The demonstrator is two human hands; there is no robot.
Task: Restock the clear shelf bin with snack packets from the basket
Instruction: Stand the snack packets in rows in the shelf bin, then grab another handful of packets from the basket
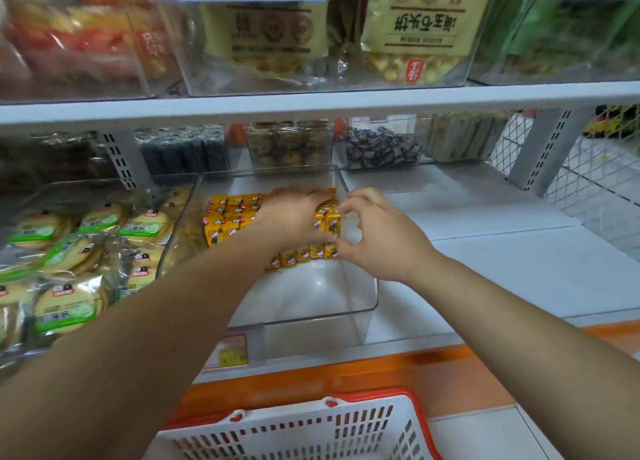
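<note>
Shelf point(519, 269): white, lower tier, with an orange front edge.
Basket point(311, 432): white slotted plastic with a red rim, at the bottom of the view, in front of and below the shelf.
Clear shelf bin point(360, 286): transparent and open-topped, standing on the shelf. Its front half shows bare floor.
Neighbouring bin point(69, 251): just left of the clear one, holding round green-labelled biscuit packs.
Snack packets point(225, 217): small and yellow, stacked in rows across the rear half of the clear shelf bin.
Left hand point(294, 213): palm down on the right part of the stack, fingers point(311, 196) bent over the packets. The tips are hidden, so grip cannot be told.
Right hand point(377, 238): at the stack's right end, thumb and forefinger curled and pinching the end packets.
</note>
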